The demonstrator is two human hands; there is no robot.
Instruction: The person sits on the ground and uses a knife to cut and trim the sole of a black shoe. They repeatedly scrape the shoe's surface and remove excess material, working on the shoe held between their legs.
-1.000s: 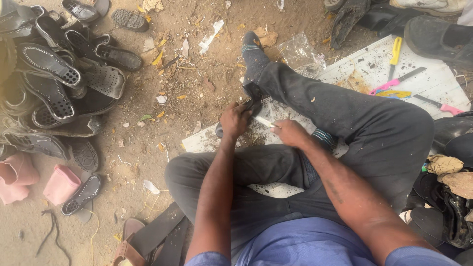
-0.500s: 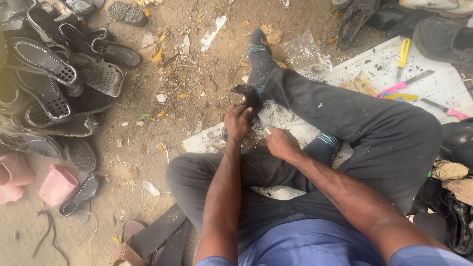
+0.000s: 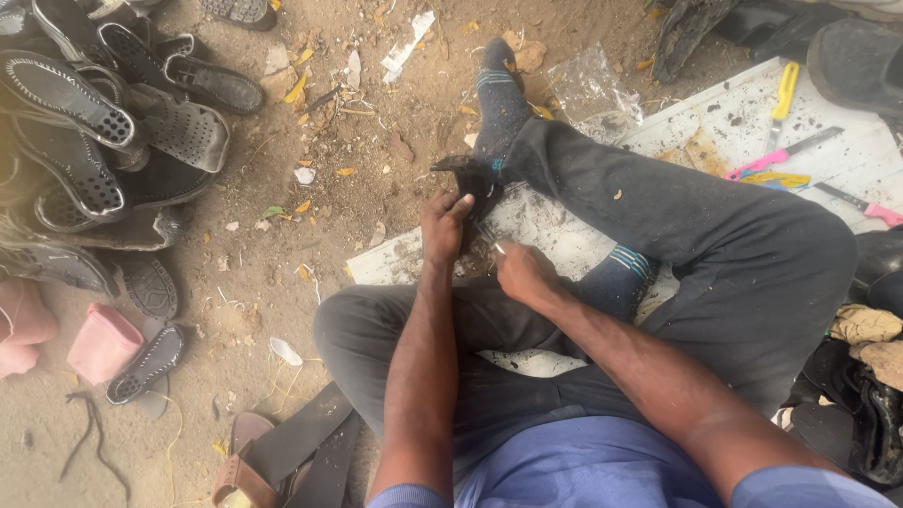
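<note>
The person is sitting on the ground with the left hand gripping a dark sole piece, fingers curled over its near edge, apparently to steady it against the shin. The piece is resting between the outstretched leg and the white board, just in front of the sock. Its long axis is running roughly left to right, tilted slightly, with the narrow end pointing left toward the dirt. The right hand is clenched around a small pale tool; its tip is pointing up-left toward the piece, though what kind of tool it is cannot be told. Knives are lying well apart on the board. Soles are piled at left.
</note>
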